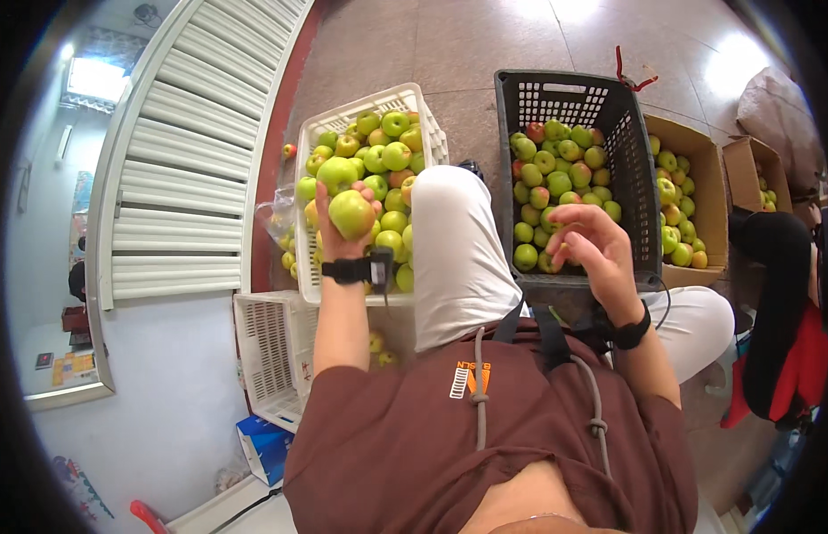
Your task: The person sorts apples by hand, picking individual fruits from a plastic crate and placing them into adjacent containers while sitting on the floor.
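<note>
My left hand (pixel 341 233) is over the white crate (pixel 308 267), its fingers wrapped around a green apple (pixel 351 216) with a faint blush. Another large green apple (pixel 339 174) sits right beyond it; I cannot tell whether the fingers touch that one too. Green and reddish apples (pixel 396 156) fill the white crate. On the right, my right hand (pixel 596 254) hovers over the near end of the black crate (pixel 643 205), fingers loosely bent and apart, with nothing seen in them. Many similar apples (pixel 561 165) lie inside this black crate.
A cardboard box (pixel 709 196) of apples stands right of the black crate, a smaller box (pixel 743 165) beyond it. Red-handled shears (pixel 634 78) rest at the black crate's far corner. An on-edge white crate (pixel 270 356) is at lower left. Another person's dark-sleeved arm (pixel 770 303) shows at right.
</note>
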`<state>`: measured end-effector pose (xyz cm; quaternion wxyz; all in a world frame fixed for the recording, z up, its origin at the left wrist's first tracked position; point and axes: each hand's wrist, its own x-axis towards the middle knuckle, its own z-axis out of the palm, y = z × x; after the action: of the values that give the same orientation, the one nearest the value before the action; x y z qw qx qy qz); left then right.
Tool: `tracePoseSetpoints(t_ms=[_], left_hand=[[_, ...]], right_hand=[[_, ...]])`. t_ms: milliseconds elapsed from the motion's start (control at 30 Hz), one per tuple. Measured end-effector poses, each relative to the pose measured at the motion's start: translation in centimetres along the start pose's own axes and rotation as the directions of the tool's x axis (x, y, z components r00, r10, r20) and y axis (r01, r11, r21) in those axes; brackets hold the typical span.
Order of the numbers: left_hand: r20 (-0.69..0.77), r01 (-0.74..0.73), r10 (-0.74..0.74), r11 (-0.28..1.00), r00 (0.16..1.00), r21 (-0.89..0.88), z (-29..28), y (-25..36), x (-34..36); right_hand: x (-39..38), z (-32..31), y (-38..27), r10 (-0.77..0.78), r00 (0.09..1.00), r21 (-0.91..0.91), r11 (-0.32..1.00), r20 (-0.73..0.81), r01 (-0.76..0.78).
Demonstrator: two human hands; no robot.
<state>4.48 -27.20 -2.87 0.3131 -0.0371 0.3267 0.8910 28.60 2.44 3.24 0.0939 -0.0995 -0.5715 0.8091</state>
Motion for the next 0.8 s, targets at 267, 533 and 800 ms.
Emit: tracePoseSetpoints(t_ms=[267,533,800], left_hand=[[0.306,0.464,-0.372,0.821,0.876,-0.332,15.1,-10.9,-2.4],[0.539,-0.281,-0.156,0.717,0.828,0.639,19.4,-19.4,1.8],[0.510,-0.145,-0.259,0.769,0.820,0.623,22.3,-16.5,12.5]], right_hand=[[1.4,2.6,1.9,-0.188,0.968,-0.093,0.974,0.167,0.205],[-1.8,-4.9,1.9,0.306,0.926,0.345,0.913,-0.223,-0.218],[0.7,-15.5,3.5,0.399,0.808,0.029,0.902,-0.434,-0.430]])
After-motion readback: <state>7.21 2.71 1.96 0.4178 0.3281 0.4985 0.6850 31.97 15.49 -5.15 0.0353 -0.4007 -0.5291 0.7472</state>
